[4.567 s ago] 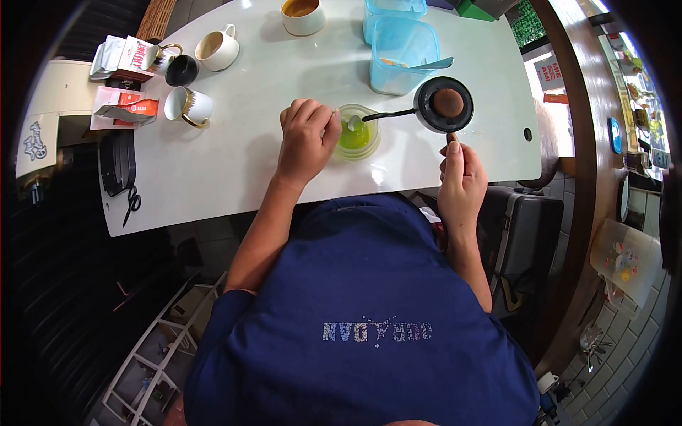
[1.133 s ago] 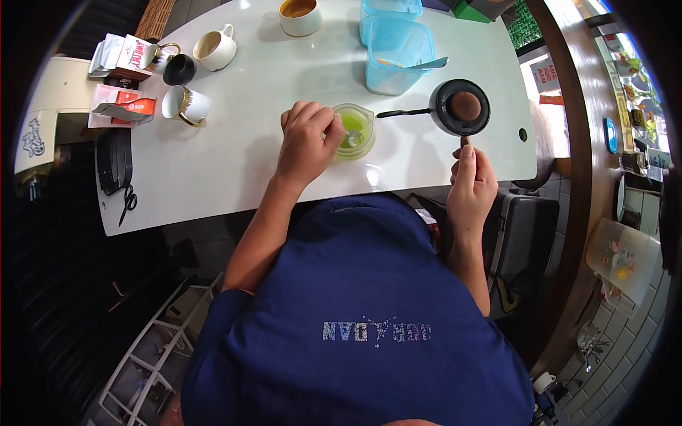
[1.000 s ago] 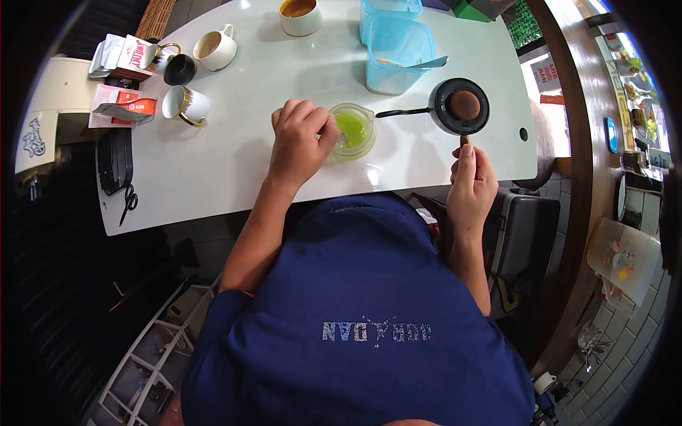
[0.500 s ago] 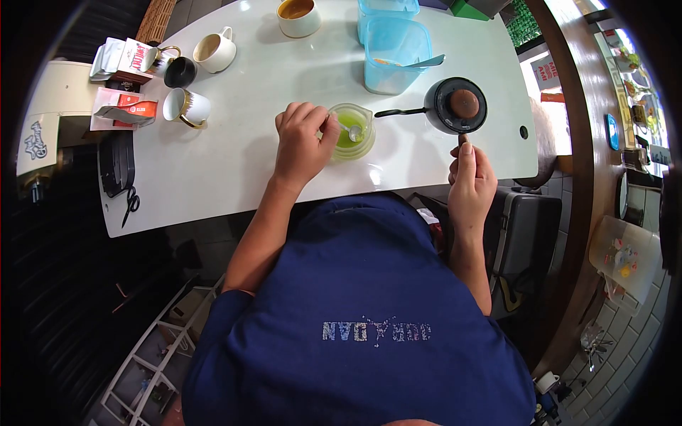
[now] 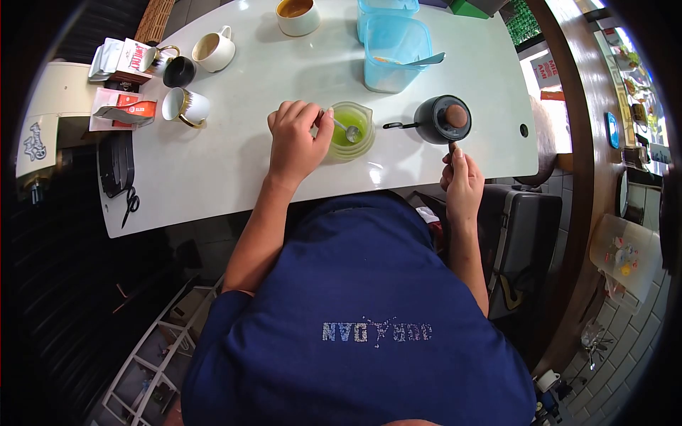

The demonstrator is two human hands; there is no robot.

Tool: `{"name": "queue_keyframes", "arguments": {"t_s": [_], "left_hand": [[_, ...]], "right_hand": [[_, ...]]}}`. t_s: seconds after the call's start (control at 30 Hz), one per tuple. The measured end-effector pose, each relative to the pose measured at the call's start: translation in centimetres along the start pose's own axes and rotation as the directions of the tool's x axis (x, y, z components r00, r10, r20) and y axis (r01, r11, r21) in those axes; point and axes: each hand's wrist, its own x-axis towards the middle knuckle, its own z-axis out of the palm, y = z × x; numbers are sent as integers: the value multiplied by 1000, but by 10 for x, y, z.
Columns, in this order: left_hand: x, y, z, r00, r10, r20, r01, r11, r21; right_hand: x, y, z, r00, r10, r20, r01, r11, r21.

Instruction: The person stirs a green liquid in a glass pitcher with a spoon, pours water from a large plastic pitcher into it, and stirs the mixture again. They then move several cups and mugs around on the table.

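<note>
My left hand is closed on the handle of a small metal spoon, whose bowl sits in a clear glass cup of green liquid on the white table. My right hand grips the handle of a small black pot with a brown centre, held just right of the cup. The pot's thin black spout points left toward the cup and stops short of its rim.
Two stacked blue plastic tubs with a spoon stand behind the pot. Several cups and sachet packs crowd the far left. Scissors and a black case lie at the left edge. A dark seat is to my right.
My right hand has brought the black pot left and nearer to the green cup. My left hand has kept shifting the spoon around inside the cup.
</note>
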Motion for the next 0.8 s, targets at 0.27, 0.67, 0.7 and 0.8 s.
{"name": "queue_keyframes", "arguments": {"t_s": [0.27, 0.67, 0.7, 0.8], "left_hand": [[-2, -2, -2, 1000, -24, 20, 23, 999, 22], [-7, -5, 0, 999, -38, -1, 38, 999, 23], [-7, -4, -2, 999, -52, 12, 52, 999, 15], [-10, -4, -5, 996, -80, 38, 80, 997, -3]], "right_hand": [[10, 36, -8, 997, -28, -77, 17, 990, -140], [18, 48, -8, 998, -26, -66, 17, 990, -141], [18, 45, -7, 998, -11, -65, 3, 992, -128], [19, 42, -9, 999, 28, -33, -31, 995, -95]]}}
